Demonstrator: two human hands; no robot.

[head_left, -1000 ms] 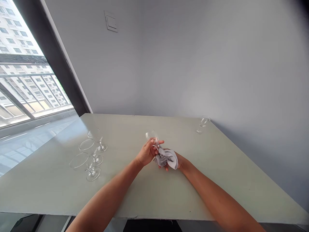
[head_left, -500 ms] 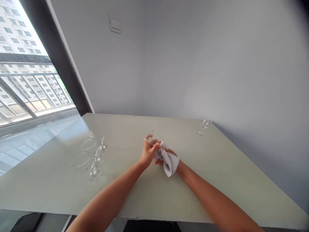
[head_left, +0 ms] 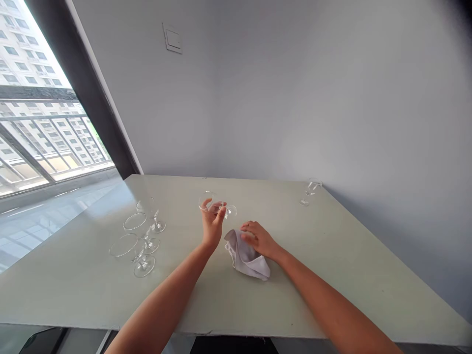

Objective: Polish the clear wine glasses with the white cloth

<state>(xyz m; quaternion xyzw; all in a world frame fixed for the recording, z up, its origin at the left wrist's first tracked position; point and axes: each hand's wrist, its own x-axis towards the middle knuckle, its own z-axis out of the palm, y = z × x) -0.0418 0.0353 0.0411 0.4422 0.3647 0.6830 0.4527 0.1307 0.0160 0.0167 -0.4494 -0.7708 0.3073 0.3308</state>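
My left hand [head_left: 213,223] grips a clear stemmed glass [head_left: 230,211] above the middle of the table. The glass is tilted on its side, its rim to the left and its round foot to the right. Just to the right and nearer me, a pale grey-white cloth [head_left: 248,260] lies crumpled on the table. My right hand [head_left: 258,238] is over the cloth's far right edge with its fingers apart; whether the fingertips touch the fabric is hard to see.
Three clear stemmed glasses stand in a row at the left, the nearest glass [head_left: 144,266] closest to the table's front. Another stemmed glass [head_left: 310,191] stands at the far right corner. The pale table [head_left: 350,275] meets a grey wall [head_left: 313,98]; a window [head_left: 44,123] is at left.
My left hand has moved the glass left and away from the cloth. My right hand has let go of the cloth, which now lies on the table.
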